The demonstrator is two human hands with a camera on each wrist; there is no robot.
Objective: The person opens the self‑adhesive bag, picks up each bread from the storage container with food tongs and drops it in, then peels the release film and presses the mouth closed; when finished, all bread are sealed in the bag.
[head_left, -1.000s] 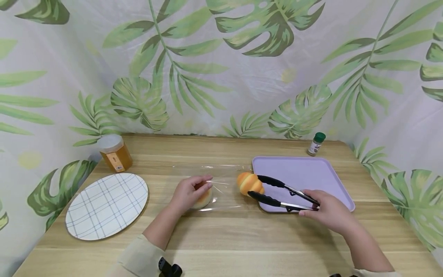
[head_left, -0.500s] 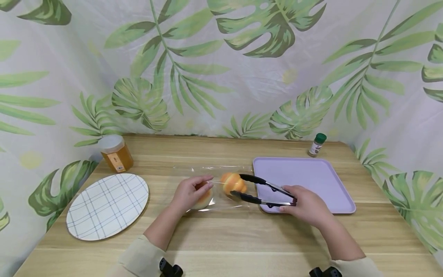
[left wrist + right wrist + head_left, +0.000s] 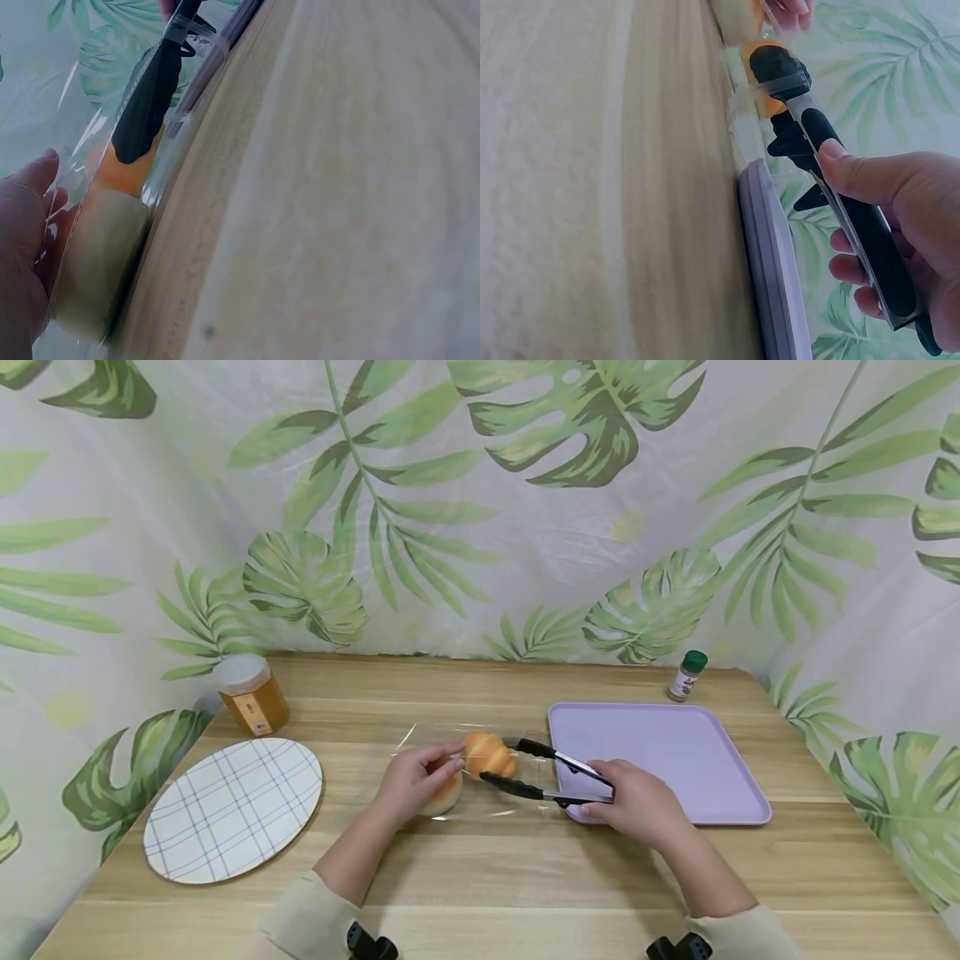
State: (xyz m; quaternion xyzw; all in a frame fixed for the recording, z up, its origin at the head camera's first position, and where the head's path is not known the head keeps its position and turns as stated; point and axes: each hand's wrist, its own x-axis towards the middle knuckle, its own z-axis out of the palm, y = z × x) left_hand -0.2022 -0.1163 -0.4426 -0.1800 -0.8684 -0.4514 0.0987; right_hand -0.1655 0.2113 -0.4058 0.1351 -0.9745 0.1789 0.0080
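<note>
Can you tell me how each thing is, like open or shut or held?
Jar: lid on
Spice bottle: green cap on
Checked plate: lying flat
Purple tray: lying flat
Clear bag: mouth open
Round bun: inside the clear bag
Orange bun: inside the clear bag
Tongs: closed on the orange bun
Left grip: holding the clear bag
Right grip: holding the tongs

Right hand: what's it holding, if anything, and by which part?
The right hand holds the tongs by the handle; their tips pinch the orange bread.
</note>
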